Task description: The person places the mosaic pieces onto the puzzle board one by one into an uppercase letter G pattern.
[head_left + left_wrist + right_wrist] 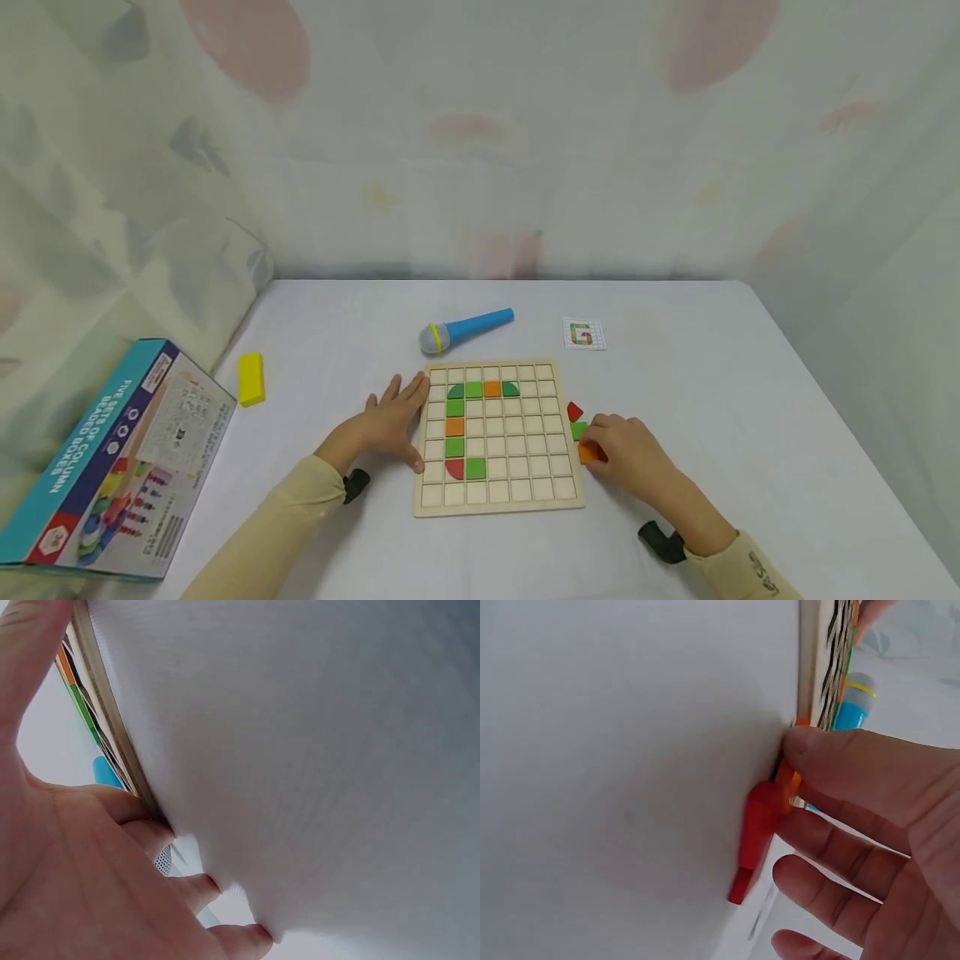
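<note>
A wooden grid board (517, 429) lies on the table, with green, orange and red tiles set in a C-like line on its left and upper cells. My left hand (386, 425) spreads its fingers along the board's left edge, thumb and fingertips against it. Beside the right edge, my right hand (628, 454) pinches an orange tile (786, 784) between thumb and fingers. Close to these fingers are a green tile (579, 430) and a red piece (574, 412). Red pieces (757, 825) show next to the orange tile in the right wrist view.
Behind the board lies a blue toy microphone (480, 323). A small pattern card (583, 334) with a G-shaped figure is at the back right. On the left are a yellow block (251, 379) and a large toy box (123, 458). Curtains hang around the table.
</note>
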Motion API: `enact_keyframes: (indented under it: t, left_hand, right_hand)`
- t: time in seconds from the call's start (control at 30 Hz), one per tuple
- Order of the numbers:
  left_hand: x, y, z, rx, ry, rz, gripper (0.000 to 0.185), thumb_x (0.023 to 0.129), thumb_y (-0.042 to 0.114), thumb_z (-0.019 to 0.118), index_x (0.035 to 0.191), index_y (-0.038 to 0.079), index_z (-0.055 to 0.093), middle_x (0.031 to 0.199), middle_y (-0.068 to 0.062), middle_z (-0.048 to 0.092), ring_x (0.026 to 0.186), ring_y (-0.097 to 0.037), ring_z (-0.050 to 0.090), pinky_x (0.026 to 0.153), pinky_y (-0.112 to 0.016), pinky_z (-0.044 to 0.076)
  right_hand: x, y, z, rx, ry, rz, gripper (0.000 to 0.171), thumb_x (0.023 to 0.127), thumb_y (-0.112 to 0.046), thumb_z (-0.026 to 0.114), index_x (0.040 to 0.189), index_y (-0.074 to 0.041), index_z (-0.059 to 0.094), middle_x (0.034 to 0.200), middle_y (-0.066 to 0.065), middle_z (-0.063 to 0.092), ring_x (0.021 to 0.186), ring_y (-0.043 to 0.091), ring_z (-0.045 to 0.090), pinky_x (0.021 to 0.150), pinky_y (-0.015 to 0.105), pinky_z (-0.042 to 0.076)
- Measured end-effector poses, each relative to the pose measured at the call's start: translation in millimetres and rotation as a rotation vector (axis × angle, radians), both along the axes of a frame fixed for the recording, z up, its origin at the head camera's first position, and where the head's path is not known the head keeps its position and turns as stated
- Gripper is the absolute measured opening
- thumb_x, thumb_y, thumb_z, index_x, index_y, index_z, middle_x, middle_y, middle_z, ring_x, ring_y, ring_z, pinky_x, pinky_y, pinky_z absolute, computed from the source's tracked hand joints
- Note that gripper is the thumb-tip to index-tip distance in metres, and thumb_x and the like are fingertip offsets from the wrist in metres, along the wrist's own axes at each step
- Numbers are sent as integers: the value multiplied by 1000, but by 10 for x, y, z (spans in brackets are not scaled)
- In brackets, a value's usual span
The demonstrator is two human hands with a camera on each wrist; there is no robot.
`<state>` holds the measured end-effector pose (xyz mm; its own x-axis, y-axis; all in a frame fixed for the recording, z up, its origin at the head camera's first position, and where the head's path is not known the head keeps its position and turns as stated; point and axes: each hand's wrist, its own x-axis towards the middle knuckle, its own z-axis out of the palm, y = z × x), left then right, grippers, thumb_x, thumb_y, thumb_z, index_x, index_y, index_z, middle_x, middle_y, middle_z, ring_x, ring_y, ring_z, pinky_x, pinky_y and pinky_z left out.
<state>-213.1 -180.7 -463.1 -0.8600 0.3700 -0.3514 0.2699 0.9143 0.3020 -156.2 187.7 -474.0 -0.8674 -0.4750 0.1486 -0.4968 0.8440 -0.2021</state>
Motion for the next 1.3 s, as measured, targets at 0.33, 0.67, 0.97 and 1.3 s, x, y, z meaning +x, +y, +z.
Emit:
enact_keyframes:
  t: [0.33, 0.67, 0.97, 1.3]
  left_hand:
    - [29, 20, 7, -2, -7, 0, 138, 46, 49, 86, 149, 10, 4, 155, -8, -2, 138, -41, -7, 98, -71, 6]
    - [7, 17, 20, -8, -5, -1, 138, 46, 50, 86, 149, 10, 4, 155, -8, -2, 138, -41, -7, 98, -71, 7]
    - [-11, 16, 9, -3, -8, -4, 137, 47, 50, 86, 149, 11, 3, 155, -8, -3, 138, -40, -8, 98, -71, 6]
    - [-3, 15, 32, -5, -15, 5, 138, 46, 50, 86, 149, 11, 3, 155, -7, -4, 138, -40, -8, 98, -71, 5]
  right_hand:
    - [-38, -121, 64, -21, 72, 40, 19, 68, -21, 78, 82, -14, 67, 77, -9, 57, 70, 8, 50, 62, 28, 38]
    - [-44, -594, 103, -16, 62, 203, 18, 70, -27, 76, 82, -17, 67, 75, -11, 53, 70, 6, 47, 63, 27, 38]
    - [-44, -933, 123, 50, -37, 264, 18, 76, -33, 74, 86, -20, 69, 75, -12, 52, 72, 8, 46, 67, 28, 37]
    - [-45, -1062, 123, 49, -20, 302, 14, 76, -29, 74, 84, -20, 67, 74, -12, 52, 69, 8, 45, 64, 27, 36]
